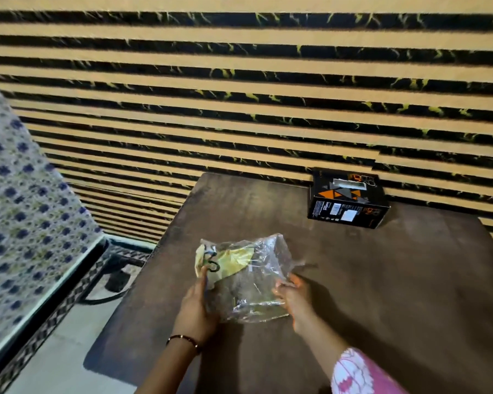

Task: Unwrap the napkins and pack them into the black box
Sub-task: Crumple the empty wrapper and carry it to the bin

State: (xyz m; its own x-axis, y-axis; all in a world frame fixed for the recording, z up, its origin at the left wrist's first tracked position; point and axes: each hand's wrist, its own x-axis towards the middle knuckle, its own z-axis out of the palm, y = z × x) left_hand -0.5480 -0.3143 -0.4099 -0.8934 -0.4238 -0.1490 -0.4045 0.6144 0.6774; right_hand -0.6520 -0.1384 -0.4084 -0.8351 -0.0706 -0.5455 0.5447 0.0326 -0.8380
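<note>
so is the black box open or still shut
Cannot tell for sure. The black box sits upright at the table's far edge; a pale slot shows on top, but no flap is raised.

Dim warm light, overall motion blur, wide-angle bowing, wrapper [248, 277] glare

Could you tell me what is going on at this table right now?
A person is holding a clear plastic wrapper with both hands over a dark wooden table. The left hand grips its left side, near a yellowish printed part, and the right hand pinches its right edge. The wrapper looks largely see-through and crumpled; whether napkins are inside cannot be told. The black box sits apart at the far edge of the table, against the striped wall, untouched.
</note>
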